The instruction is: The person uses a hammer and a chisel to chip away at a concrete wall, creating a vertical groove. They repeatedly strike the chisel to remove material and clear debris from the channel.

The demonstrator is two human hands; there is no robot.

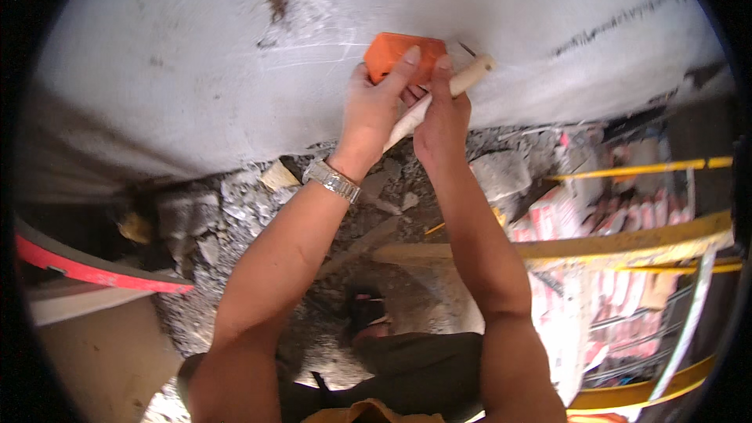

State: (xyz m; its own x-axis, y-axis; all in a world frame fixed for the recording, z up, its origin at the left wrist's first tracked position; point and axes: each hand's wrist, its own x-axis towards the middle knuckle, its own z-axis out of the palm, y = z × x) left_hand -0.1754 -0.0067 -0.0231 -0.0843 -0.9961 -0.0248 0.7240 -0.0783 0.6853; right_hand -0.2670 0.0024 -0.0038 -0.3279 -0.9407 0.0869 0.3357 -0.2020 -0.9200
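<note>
My left hand, with a metal watch on the wrist, grips a small orange plastic case in front of the grey wall. Its thumb lies across the front of the case. My right hand is closed around a pale wooden handle held at a slant, and its thumb touches the case's right side. The handle's lower end passes behind my hands, so the kind of tool cannot be told. A thin dark pointed piece shows beside the handle's upper end. Faint scratched lines run across the wall left of the case.
Rubble lies along the wall's foot. At right stand a yellow-edged beam, a metal frame with yellow bars and stacked red-and-white packages. A red-edged curved piece and a brown board are at left.
</note>
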